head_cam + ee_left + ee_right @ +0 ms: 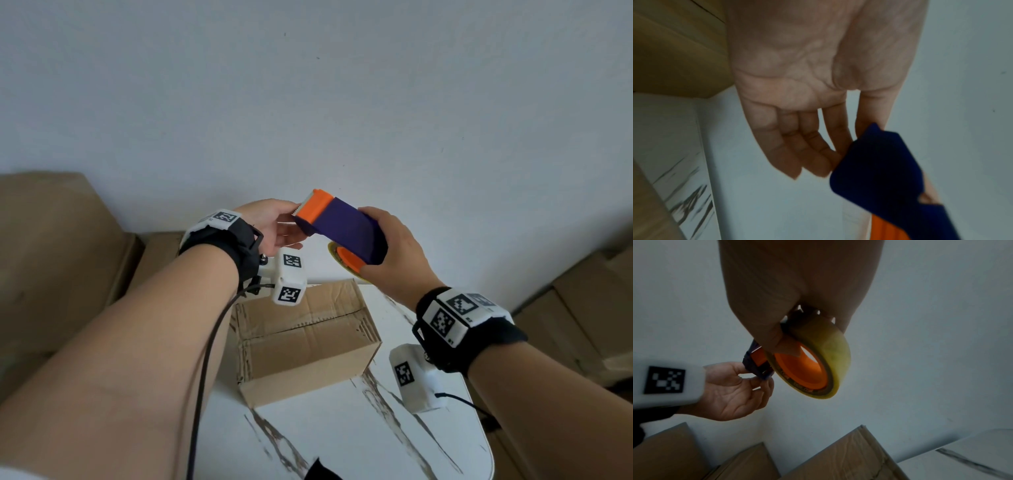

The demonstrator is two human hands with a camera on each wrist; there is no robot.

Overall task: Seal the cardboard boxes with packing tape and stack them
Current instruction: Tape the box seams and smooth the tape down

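Above the cardboard box [305,346] on the marble table [342,442], the right hand [394,253] grasps the tape dispenser [342,228]; left hand [270,224] fingertips pinch at its cutter end. Box flaps lie folded but untaped, so sealing and stacking apparently remain.

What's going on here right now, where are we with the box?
The right hand grips a purple and orange plastic tape dispenser loaded with a yellowish roll of packing tape, held up above the table. The left hand pinches at the dispenser's cutter end, apparently to find the tape's end. The small brown cardboard box sits on the white marble-patterned table, flaps closed, no tape visible on it.
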